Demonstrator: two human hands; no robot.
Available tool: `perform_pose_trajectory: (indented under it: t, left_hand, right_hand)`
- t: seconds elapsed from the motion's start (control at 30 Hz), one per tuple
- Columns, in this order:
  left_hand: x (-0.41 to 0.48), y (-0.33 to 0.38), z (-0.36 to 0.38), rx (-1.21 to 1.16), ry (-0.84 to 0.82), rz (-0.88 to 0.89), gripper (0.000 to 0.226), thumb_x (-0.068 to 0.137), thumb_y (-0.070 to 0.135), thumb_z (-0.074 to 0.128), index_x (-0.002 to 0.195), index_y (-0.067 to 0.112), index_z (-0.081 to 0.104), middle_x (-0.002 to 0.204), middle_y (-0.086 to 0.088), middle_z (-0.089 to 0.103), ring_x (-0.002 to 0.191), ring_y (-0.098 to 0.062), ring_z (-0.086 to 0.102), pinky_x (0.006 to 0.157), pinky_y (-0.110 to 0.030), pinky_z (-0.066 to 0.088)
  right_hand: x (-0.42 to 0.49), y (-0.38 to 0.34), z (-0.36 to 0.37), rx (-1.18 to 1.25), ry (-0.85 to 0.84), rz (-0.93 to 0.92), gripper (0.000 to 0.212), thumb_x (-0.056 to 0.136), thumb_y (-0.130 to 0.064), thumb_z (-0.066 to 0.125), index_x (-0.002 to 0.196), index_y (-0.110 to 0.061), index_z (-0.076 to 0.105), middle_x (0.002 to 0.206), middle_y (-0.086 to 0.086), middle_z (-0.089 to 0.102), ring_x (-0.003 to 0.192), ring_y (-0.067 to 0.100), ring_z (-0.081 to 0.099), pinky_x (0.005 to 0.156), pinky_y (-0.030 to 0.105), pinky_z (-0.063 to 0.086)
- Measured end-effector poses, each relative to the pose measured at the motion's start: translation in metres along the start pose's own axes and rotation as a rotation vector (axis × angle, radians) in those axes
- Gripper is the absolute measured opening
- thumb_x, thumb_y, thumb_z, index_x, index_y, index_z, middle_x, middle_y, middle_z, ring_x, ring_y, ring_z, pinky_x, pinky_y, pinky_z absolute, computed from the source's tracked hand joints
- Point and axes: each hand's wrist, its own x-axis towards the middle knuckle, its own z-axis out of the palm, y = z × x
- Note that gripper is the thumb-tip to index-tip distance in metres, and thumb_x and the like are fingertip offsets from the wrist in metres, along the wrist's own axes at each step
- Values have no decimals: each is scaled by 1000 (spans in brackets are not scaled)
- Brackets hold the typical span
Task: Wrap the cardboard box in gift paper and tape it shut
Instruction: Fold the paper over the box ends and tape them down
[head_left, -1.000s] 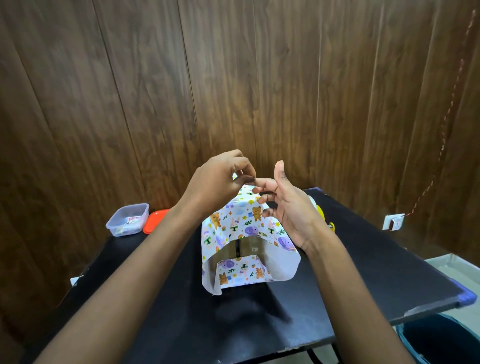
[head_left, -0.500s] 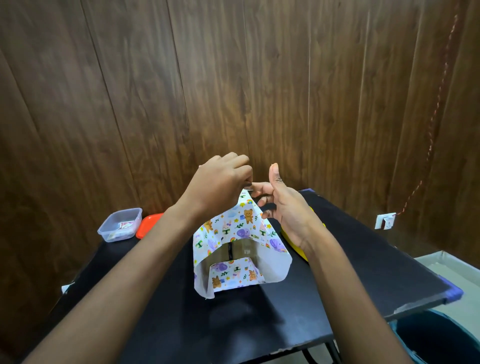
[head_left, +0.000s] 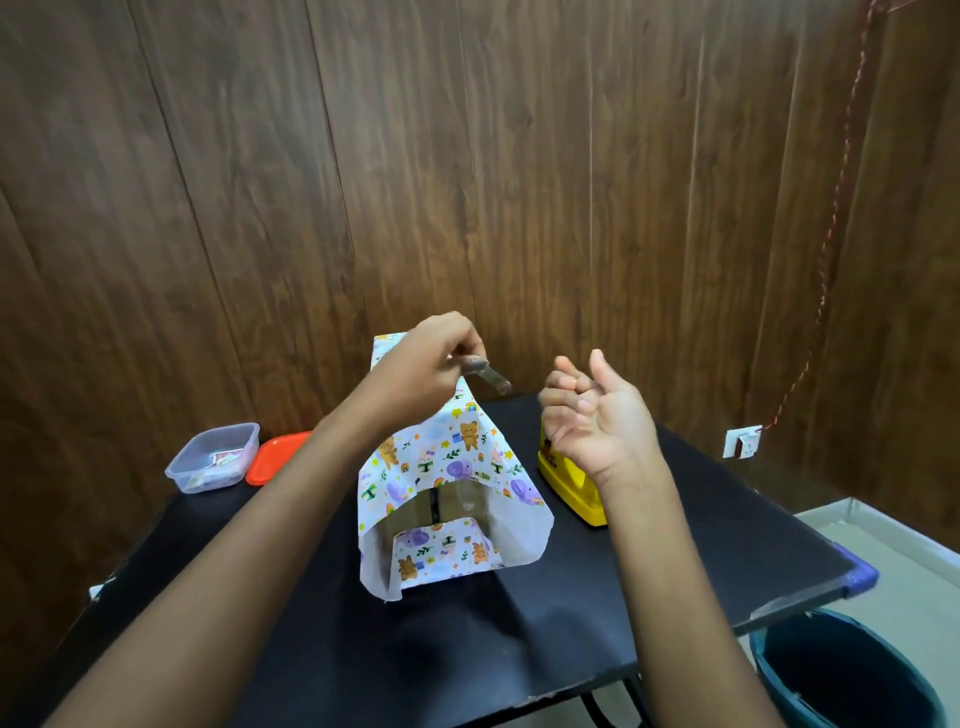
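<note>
Right grip (head_left: 592, 415) now apart, tape (head_left: 491, 378) in left (head_left: 447, 358)

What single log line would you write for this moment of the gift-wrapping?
left hand: pinches tape strip | right hand: free, fingers loosely curled | gift paper: draped over cardboard box, near end open

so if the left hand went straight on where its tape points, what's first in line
Probably the loosely curled fingers of the right hand, across an air gap; depth is unclear, so the tape strip might pass them.
</note>
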Motion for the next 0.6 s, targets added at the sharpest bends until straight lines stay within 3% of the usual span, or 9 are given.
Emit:
perform_pose_trajectory:
  t: [0.07,0.17,0.23,0.27,0.33,0.4,0.5,0.53,0.6]
  left_hand:
    - [-2,-2,-7,-68,-23,-107,26,92,7,55,71,20,50,80,8,53,75,-11,49,63,-15,37]
    - [-2,-3,-9,-62,-115,-194,22,93,11,55,73,20,53,90,-7,61,83,-23,54,72,-33,45]
    - [-1,0,-8,-70,-151,-213,23,93,9,54,74,22,53,90,-9,61,83,-21,54,75,-36,46]
    - [-1,2,-8,-84,-161,-217,23,93,9,54,74,23,53,88,-6,60,82,-18,54,75,-34,45]
    - [-1,4,-8,-88,-181,-224,22,93,9,53,75,21,53,83,0,57,80,-15,52,72,-31,43]
    - [0,4,-10,-67,-188,-227,20,94,11,54,76,21,53,82,1,57,82,-17,53,74,-33,45]
    - [-6,0,-9,-143,-171,-235,7,92,18,57,86,21,55,91,1,59,87,-17,55,80,-38,47]
    - [-9,-3,-8,-153,-177,-248,11,90,23,61,98,20,54,97,1,58,91,-15,54,80,-36,46]
    - [-20,-15,-2,54,-219,-304,57,83,37,67,129,20,38,116,2,49,110,-17,44,86,-31,40]
  right_hand:
    - [-6,-1,4,-141,39,-127,34,97,-36,44,78,-8,52,57,1,46,38,7,37,34,15,29]
    - [-19,12,20,-867,-6,-457,6,89,-21,60,87,-16,62,85,-1,61,75,9,56,63,21,46]
    - [-18,23,26,-1327,-68,-538,24,83,-17,69,106,-18,62,108,-3,60,101,8,55,85,23,46]
    - [-14,27,26,-1454,-67,-511,30,82,-16,71,111,-17,60,112,-1,60,106,9,54,91,26,46]
    - [-8,31,26,-1536,-5,-446,24,84,-14,69,107,-11,62,103,4,64,98,16,60,91,35,50]
    - [-3,33,25,-1513,36,-432,1,85,-10,66,84,-10,66,80,4,66,78,17,63,85,41,51]
    - [1,35,22,-1406,53,-426,25,87,-5,63,64,-14,61,61,2,62,59,13,56,74,38,51]
    - [1,36,19,-1391,73,-413,26,87,-5,63,63,-14,61,60,3,61,57,12,54,72,36,50]
    - [0,37,14,-1364,141,-395,26,87,-3,62,62,-11,61,59,5,60,55,12,53,67,33,49]
